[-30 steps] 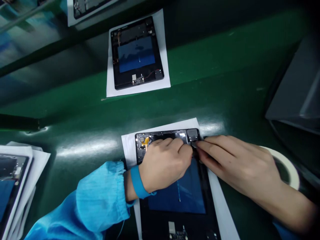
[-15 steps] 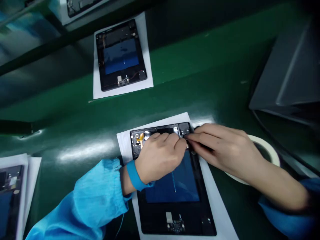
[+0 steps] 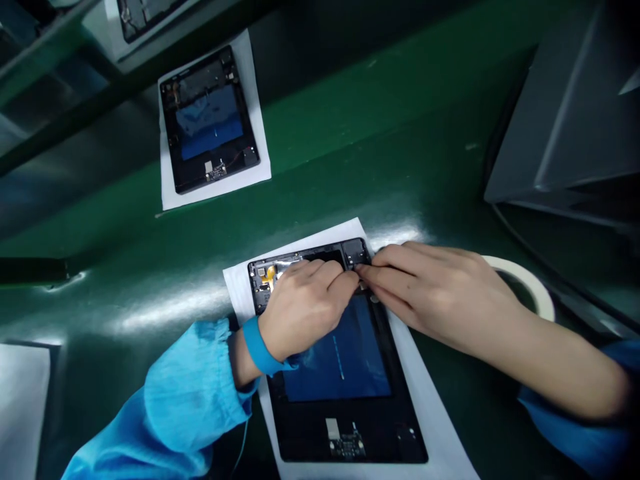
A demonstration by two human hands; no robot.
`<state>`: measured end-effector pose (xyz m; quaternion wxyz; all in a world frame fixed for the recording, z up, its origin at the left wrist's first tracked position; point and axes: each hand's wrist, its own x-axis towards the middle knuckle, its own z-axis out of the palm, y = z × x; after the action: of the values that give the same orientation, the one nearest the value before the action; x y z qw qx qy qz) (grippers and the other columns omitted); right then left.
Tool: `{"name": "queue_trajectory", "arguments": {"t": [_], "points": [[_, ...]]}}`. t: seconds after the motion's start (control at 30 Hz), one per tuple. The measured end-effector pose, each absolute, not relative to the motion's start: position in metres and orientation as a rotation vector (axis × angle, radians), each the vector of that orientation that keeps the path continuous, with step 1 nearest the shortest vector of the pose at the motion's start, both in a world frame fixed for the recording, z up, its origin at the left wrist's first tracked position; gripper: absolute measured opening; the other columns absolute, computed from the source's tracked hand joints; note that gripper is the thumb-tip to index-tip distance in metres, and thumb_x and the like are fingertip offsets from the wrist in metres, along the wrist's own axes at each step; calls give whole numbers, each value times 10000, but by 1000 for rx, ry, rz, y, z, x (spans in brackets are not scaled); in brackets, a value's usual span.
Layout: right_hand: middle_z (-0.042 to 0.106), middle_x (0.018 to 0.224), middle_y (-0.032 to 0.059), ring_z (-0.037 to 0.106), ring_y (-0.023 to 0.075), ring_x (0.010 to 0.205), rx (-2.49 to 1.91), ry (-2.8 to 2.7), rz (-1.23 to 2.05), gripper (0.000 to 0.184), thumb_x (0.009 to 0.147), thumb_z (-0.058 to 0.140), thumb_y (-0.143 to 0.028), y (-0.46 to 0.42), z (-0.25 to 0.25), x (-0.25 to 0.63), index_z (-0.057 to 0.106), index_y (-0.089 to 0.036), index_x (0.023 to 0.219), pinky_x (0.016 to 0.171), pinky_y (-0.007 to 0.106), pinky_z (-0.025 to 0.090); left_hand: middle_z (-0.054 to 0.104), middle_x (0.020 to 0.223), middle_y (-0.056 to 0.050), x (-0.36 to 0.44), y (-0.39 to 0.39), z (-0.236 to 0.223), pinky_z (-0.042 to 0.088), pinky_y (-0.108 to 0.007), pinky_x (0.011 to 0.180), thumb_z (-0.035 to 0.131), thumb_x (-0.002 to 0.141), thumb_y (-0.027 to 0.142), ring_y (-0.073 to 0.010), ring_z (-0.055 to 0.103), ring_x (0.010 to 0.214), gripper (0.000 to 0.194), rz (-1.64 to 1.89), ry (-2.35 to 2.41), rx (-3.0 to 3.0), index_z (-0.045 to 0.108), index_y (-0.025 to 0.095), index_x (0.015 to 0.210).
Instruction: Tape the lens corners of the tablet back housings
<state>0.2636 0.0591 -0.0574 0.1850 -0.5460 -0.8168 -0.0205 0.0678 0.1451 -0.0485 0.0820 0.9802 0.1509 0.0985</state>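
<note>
An opened tablet [image 3: 345, 420] lies on white paper [image 3: 435, 427], its inside facing up, with a blue panel across the middle and small circuit parts at both ends. My left hand [image 3: 307, 307], in a blue wristband [image 3: 260, 347], is closed over the tablet's upper part, with its fingertips hidden beneath the knuckles. My right hand [image 3: 440, 287] comes in from the right, its fingers pinched together at the upper right corner of the tablet. Both hands' fingertips nearly meet there. Whatever they hold is too small or hidden to make out.
A second opened tablet [image 3: 213, 120] rests on paper farther back, and part of another [image 3: 145, 17] shows at the top. Beside my right wrist lies a pale tape roll [image 3: 543, 293]. A grey box-like object [image 3: 560, 120] with a cable stands right. White paper [image 3: 23, 407] lies lower left.
The view has shifted slightly, so the tablets sit farther left. Both hands remain at the same corner. At lower left, a white sheet shows where part of a tablet was visible before.
</note>
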Motion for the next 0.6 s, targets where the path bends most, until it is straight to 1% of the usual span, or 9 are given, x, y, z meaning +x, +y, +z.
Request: {"name": "queue_trajectory", "arguments": {"t": [0.13, 0.23, 0.33, 0.47, 0.6], "points": [[610, 749, 26, 536, 158, 675, -1545, -2375, -187, 190, 932, 537, -88, 54, -52, 257, 720, -140, 937, 578, 337, 372, 604, 763, -13, 66, 143, -48, 433, -325, 643, 472, 1048, 148, -168, 560, 685, 247, 330, 427, 2948, 646, 158, 873], [613, 769, 48, 531, 172, 703, -1556, -2418, -259, 222, 923, 522, -62, 49, -50, 253, 724, -109, 1002, 603, 341, 365, 591, 739, -7, 65, 142, -47, 394, -337, 619, 530, 1024, 144, -168, 534, 663, 233, 372, 433, 2986, 629, 168, 814], [629, 805, 59, 535, 181, 730, -1534, -2461, -290, 265, 924, 504, -65, 46, -51, 253, 723, -101, 1069, 614, 339, 387, 585, 728, -7, 65, 142, -47, 381, -341, 619, 532, 1023, 148, -171, 530, 664, 250, 391, 435, 2994, 617, 175, 789], [629, 809, 74, 537, 206, 744, -1485, -2464, -304, 264, 909, 517, -70, 43, -50, 254, 714, -68, 1086, 644, 360, 413, 591, 736, -13, 64, 141, -47, 387, -332, 637, 492, 1037, 143, -175, 545, 688, 249, 368, 430, 2991, 637, 168, 837], [633, 812, 82, 533, 217, 750, -1452, -2506, -295, 286, 924, 473, -72, 37, -46, 254, 722, -96, 1062, 689, 369, 415, 616, 781, -20, 62, 140, -45, 420, -333, 653, 502, 1033, 161, -183, 562, 725, 222, 352, 434, 2969, 664, 163, 881]]}}
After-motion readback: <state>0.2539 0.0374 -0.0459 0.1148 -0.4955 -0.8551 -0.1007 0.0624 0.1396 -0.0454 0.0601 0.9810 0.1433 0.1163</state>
